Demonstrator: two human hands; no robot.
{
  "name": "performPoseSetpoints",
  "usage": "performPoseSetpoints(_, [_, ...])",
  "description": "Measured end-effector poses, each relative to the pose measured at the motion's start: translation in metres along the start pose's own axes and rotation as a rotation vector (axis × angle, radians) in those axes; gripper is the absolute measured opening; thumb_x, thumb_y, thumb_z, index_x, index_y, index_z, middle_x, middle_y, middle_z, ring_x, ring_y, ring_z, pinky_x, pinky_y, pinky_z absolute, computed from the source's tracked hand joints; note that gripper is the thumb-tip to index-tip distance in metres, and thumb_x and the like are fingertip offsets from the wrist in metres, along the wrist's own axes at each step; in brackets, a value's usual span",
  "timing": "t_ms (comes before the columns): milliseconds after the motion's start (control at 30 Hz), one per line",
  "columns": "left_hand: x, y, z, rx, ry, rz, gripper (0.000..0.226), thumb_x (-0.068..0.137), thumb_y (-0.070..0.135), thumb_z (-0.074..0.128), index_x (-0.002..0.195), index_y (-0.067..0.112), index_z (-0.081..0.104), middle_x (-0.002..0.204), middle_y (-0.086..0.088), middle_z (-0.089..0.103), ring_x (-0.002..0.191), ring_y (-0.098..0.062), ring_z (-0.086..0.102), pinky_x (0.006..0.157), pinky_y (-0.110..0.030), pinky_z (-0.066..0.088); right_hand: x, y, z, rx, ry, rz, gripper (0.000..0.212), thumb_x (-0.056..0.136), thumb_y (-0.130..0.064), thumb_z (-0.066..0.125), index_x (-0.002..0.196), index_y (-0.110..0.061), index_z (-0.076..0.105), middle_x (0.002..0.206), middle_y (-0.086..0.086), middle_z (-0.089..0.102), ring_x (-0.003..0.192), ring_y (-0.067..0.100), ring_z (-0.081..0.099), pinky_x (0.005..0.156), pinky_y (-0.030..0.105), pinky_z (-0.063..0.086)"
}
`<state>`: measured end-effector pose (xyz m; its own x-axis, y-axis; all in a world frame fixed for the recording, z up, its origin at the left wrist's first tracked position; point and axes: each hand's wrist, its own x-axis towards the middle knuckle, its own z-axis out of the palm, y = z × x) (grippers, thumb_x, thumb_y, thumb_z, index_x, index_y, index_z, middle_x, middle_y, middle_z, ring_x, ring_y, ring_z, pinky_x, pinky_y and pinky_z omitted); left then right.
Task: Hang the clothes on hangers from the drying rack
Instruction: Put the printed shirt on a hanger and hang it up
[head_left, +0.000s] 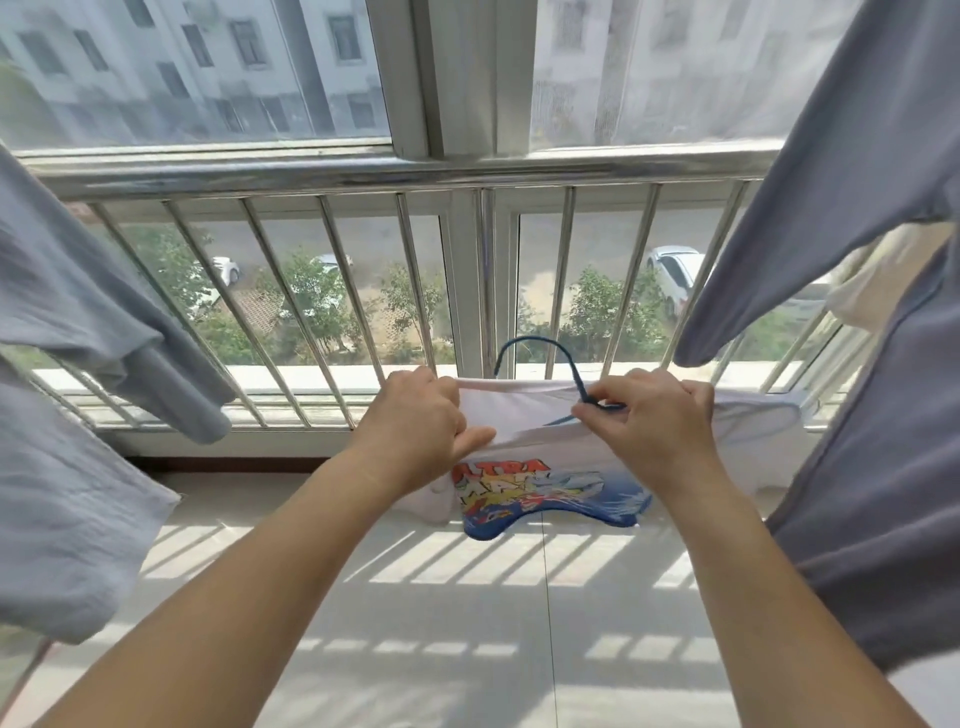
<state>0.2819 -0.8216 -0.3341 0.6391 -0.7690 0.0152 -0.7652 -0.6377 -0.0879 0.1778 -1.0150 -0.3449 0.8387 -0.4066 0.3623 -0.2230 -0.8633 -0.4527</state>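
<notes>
1. The white printed T-shirt (540, 441) hangs between your hands, above the floor (467, 597) by the window railing (332, 291).
2. Your left hand (415, 421) pinches the neckline, spreading it open.
3. Your right hand (649, 415) fingers (597, 413) grip the blue hanger (530, 345), likely seating it inside.

- Head view, sole camera: worn at head height, looks forward and down.
- Faces barred window (332, 291); tiled floor (447, 597) below.
- Wide-angle, close over both forearms.

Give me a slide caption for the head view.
Both hands fit a white printed T-shirt onto a blue hanger.
</notes>
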Motion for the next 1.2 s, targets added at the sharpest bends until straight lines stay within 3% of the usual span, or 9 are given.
performPoseSetpoints(133, [0.002,0.0,0.002,0.029,-0.061,0.015,0.059,0.088,0.06,0.025,0.089,0.026,0.072,0.11,0.004,0.06,0.101,-0.018,0.047,0.095,-0.04,0.03,0.001,0.003,0.0,0.258,-0.005,0.109,0.013,0.078,-0.035,0.07,0.082,-0.022,0.073,0.072,-0.009,0.061,0.086,0.023,0.06,0.088,0.047,0.039])
performPoseSetpoints(233, [0.003,0.0,0.003,0.023,-0.072,0.001,0.054,0.088,0.06,0.028,0.091,0.028,0.071,0.118,0.004,0.058,0.111,-0.017,0.045,0.106,-0.043,0.02,-0.002,0.002,0.003,0.302,-0.031,0.122,0.012,0.08,-0.03,0.069,0.083,-0.02,0.073,0.073,-0.003,0.065,0.083,0.025,0.061,0.085,0.055,0.043])
performPoseSetpoints(433, [0.002,-0.005,0.005,0.063,-0.108,0.002,0.057,0.088,0.06,0.028,0.087,0.024,0.072,0.115,0.007,0.06,0.116,-0.017,0.042,0.108,-0.044,0.014,-0.002,0.003,0.006,0.352,0.01,0.118,0.011,0.08,-0.026,0.069,0.085,-0.017,0.074,0.076,0.0,0.068,0.077,0.022,0.06,0.08,0.05,0.045])
performPoseSetpoints(567, [-0.001,-0.005,0.005,0.074,-0.126,0.017,0.059,0.088,0.06,0.025,0.086,0.024,0.072,0.113,0.008,0.061,0.118,-0.016,0.042,0.109,-0.044,0.013,-0.004,0.004,0.01,0.111,-0.06,0.035,0.012,0.083,-0.033,0.065,0.085,-0.025,0.073,0.076,-0.005,0.068,0.079,0.017,0.057,0.081,0.038,0.035])
performPoseSetpoints(667, [-0.003,-0.006,0.004,0.054,-0.126,0.016,0.056,0.088,0.059,0.028,0.089,0.025,0.071,0.116,0.007,0.06,0.118,-0.016,0.042,0.109,-0.044,0.014,-0.006,0.003,0.008,0.385,-0.066,0.113,0.011,0.081,-0.027,0.068,0.086,-0.019,0.073,0.07,-0.006,0.065,0.07,0.018,0.058,0.074,0.047,0.049])
performPoseSetpoints(767, [-0.004,-0.005,0.001,0.008,-0.087,0.034,0.053,0.088,0.057,0.034,0.081,0.019,0.07,0.113,0.004,0.061,0.108,-0.015,0.049,0.103,-0.04,0.026,-0.008,0.002,0.007,0.538,-0.042,0.157,0.002,0.079,-0.025,0.07,0.079,-0.024,0.073,0.064,-0.01,0.063,0.06,0.01,0.054,0.065,0.035,0.05])
performPoseSetpoints(933, [-0.009,-0.001,-0.006,-0.301,0.033,0.004,0.033,0.081,0.047,0.058,0.071,0.016,0.06,0.112,0.0,0.058,0.099,-0.014,0.052,0.082,-0.024,0.038,-0.01,0.001,0.007,0.61,-0.043,0.131,0.007,0.079,-0.021,0.071,0.075,-0.027,0.071,0.055,-0.015,0.059,0.048,-0.003,0.049,0.049,0.007,0.036])
performPoseSetpoints(1100, [-0.014,-0.002,-0.018,-0.758,0.177,-0.017,0.012,0.075,0.022,0.072,0.076,0.014,0.063,0.117,-0.001,0.061,0.104,-0.014,0.059,0.093,-0.026,0.043,-0.01,-0.004,0.008,0.677,-0.048,0.106,0.007,0.077,-0.014,0.072,0.077,-0.021,0.071,0.058,-0.018,0.059,0.049,-0.007,0.051,0.051,0.003,0.037])
performPoseSetpoints(1200, [-0.015,-0.011,-0.023,-1.06,0.293,-0.162,0.017,0.082,0.009,0.064,0.091,0.023,0.064,0.11,0.001,0.066,0.092,-0.015,0.066,0.082,-0.032,0.053,-0.01,-0.003,0.008,0.717,-0.03,0.152,0.005,0.077,-0.015,0.073,0.077,-0.019,0.072,0.058,-0.017,0.062,0.052,-0.008,0.053,0.053,0.003,0.038])
